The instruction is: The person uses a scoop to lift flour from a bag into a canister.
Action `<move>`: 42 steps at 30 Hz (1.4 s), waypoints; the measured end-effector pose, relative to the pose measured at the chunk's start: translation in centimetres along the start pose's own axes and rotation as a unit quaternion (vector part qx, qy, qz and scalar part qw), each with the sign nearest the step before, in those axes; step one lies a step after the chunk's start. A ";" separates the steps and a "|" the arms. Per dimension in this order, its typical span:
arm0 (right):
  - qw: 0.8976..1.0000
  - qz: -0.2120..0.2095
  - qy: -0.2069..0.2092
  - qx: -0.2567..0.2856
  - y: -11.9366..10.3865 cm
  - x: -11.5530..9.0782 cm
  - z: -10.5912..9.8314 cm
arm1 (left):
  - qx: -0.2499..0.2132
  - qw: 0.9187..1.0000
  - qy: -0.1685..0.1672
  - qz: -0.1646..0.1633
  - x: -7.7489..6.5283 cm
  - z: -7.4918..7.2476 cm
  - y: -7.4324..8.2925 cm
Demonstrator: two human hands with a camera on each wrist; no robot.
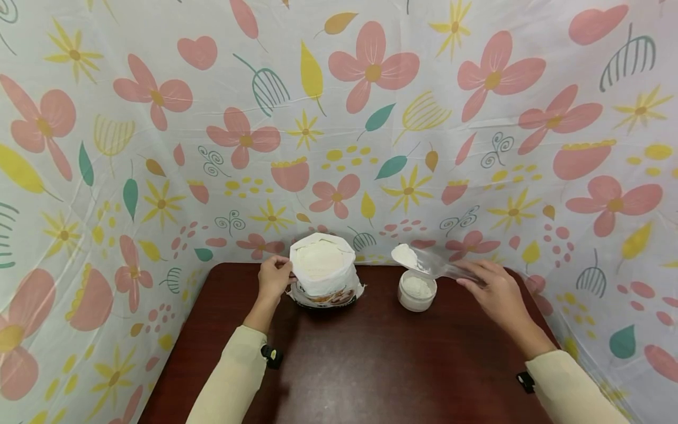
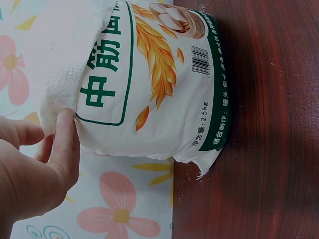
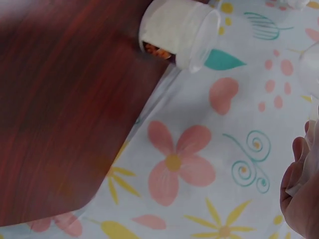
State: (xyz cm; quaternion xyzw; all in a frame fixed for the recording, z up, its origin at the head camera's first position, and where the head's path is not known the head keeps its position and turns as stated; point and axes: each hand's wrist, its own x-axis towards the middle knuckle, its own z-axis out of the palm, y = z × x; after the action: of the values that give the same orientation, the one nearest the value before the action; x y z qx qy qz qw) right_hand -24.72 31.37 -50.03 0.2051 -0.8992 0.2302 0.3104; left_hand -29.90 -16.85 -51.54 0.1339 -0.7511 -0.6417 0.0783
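Note:
My left hand pinches the folded-down white rim of a flour bag, which stands upright near the table's back edge. In the left wrist view the bag shows wheat ears, a barcode and "2.5kg", with thumb and fingers of the left hand on its cloth-like edge. My right hand grips the handle of a clear plastic scoop heaped with white flour. The scoop is over the back rim of a clear round jar with white powder inside. In the right wrist view, the right hand is partly cut off.
A dark reddish-brown table with rounded corners lies under the bag and jar. Behind it and at both sides hangs a white cloth printed with flowers and leaves. Black straps with small devices sit at both wrists.

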 end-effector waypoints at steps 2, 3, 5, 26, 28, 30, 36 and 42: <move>1.000 -0.002 0.001 -0.003 0.4 -0.3 -0.2 | 0.001 1.000 -0.001 -0.004 0.0 0.0 0.0; 1.000 -0.003 0.001 -0.006 0.6 -0.5 -0.3 | 0.001 1.000 -0.002 -0.005 0.0 0.0 0.0; 1.000 -0.003 0.001 -0.014 1.0 -0.8 -0.4 | 0.002 1.000 -0.004 -0.007 0.0 0.0 0.0; 0.991 -0.046 -0.083 -0.092 4.9 -1.6 -1.0 | -0.004 1.000 -0.008 -0.012 -0.1 0.0 0.0; 0.989 -0.052 -0.095 -0.100 5.2 -1.4 -1.1 | -0.004 1.000 -0.010 -0.013 0.0 0.0 0.0; 0.987 -0.060 -0.110 -0.105 5.4 -1.0 -1.1 | -0.004 1.000 -0.011 -0.013 0.0 0.0 0.0; 0.981 -0.096 -0.127 -0.111 5.6 0.0 -1.1 | -0.007 1.000 -0.006 -0.010 0.0 -0.1 0.1; 0.973 -0.135 -0.140 -0.121 5.7 1.0 -0.9 | -0.003 1.000 -0.007 -0.010 0.0 -0.1 0.1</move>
State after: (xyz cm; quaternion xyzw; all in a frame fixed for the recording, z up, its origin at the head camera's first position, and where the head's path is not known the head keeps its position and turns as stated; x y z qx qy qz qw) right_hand -27.94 36.31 -50.40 0.3158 -0.9189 0.0449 0.2320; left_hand -29.85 -16.88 -51.40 0.1364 -0.7484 -0.6456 0.0674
